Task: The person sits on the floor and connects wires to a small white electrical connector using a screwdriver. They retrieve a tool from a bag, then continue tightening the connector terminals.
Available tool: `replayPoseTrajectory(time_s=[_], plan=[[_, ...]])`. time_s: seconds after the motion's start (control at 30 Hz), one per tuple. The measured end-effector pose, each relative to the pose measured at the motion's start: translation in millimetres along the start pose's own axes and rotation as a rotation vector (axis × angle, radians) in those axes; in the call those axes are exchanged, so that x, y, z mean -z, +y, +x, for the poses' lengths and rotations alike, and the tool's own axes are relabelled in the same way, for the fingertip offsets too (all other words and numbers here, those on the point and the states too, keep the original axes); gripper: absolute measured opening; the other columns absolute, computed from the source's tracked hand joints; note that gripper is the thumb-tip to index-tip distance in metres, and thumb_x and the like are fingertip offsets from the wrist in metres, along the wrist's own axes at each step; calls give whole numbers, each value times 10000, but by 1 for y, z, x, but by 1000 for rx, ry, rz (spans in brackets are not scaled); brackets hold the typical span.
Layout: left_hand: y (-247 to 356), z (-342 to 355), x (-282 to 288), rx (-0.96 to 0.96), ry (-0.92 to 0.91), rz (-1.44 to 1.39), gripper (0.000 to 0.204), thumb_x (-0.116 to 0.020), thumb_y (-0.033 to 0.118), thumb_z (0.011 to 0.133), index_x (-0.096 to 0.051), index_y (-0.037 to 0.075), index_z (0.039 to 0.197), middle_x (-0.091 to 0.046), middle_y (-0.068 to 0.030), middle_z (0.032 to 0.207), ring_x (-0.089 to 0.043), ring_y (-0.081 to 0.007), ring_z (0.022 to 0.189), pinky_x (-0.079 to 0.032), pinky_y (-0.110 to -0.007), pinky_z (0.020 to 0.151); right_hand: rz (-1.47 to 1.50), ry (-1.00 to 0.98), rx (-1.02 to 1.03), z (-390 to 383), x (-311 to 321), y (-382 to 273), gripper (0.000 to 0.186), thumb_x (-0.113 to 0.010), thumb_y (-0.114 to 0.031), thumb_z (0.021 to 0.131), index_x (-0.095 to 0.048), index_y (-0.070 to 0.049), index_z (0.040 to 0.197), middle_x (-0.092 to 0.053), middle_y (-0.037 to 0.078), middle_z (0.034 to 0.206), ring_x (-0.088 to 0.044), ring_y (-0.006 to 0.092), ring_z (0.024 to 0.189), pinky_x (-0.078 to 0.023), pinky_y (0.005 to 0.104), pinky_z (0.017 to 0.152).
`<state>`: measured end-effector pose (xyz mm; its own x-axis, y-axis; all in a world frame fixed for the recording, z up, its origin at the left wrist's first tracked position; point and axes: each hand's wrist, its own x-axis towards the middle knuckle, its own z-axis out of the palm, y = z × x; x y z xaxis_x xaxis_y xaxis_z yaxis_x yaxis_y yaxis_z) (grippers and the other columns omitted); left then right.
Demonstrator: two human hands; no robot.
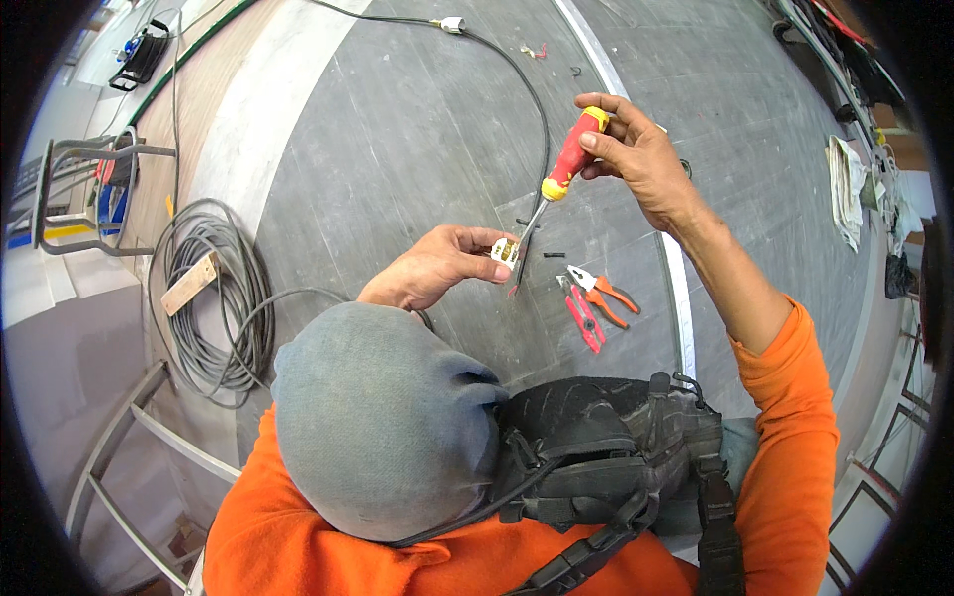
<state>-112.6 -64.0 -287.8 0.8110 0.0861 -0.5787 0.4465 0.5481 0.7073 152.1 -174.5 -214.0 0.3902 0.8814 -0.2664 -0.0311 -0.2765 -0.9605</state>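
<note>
My right hand (636,149) grips a screwdriver (566,164) with a red and yellow handle, its blade pointing down and left. The tip meets a small white electrical plug (505,251) pinched in the fingers of my left hand (437,263). A black cable (537,119) runs from the plug away across the grey floor to a white connector (449,24). Short coloured wire ends hang just below the plug. My grey hood and orange sleeves fill the lower part of the view.
Two pliers, red (581,316) and orange (601,293), lie on the floor beside the plug. A coil of grey cable (204,298) with a wooden block lies at left. Metal frames (109,457) stand at left; folded cloths (848,189) lie at right.
</note>
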Motion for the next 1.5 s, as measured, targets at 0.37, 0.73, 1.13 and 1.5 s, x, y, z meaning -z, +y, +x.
replayPoseTrajectory(time_s=[0.37,0.73,1.13,1.5], plan=[[-3,2,2,-8,38,7,537,-855,105,814,-688,-34,1305,-741,-73,1220,-663,-166,1094,-473,-327,1037,-442,69,49,5,2,-7,385,-695,-260,983,-673,-25,1288,-640,25,914,-571,103,764,-511,279,697],[0,3,-2,7,27,13,537,-853,120,818,-687,-33,1306,-739,-71,1224,-654,-158,1108,-473,-326,1037,-275,-14,-24,9,3,-12,386,-683,-227,994,-653,-51,1335,-678,43,973,-627,113,833,-544,278,748],[-3,2,-2,-1,23,-15,572,-853,128,823,-660,-53,1330,-728,-86,1234,-660,-165,1092,-475,-324,1046,-141,-80,-110,12,12,-1,408,-542,-138,952,-583,25,1324,-697,147,1173,-673,193,1013,-541,371,969],[-6,4,7,-53,-53,-99,613,-815,58,836,-606,-10,1408,-692,-97,1313,-646,-140,1109,-497,-316,1035,56,-126,11,7,24,7,268,-516,-139,929,-579,-61,1178,-657,84,1135,-596,167,1084,-492,373,1006]])
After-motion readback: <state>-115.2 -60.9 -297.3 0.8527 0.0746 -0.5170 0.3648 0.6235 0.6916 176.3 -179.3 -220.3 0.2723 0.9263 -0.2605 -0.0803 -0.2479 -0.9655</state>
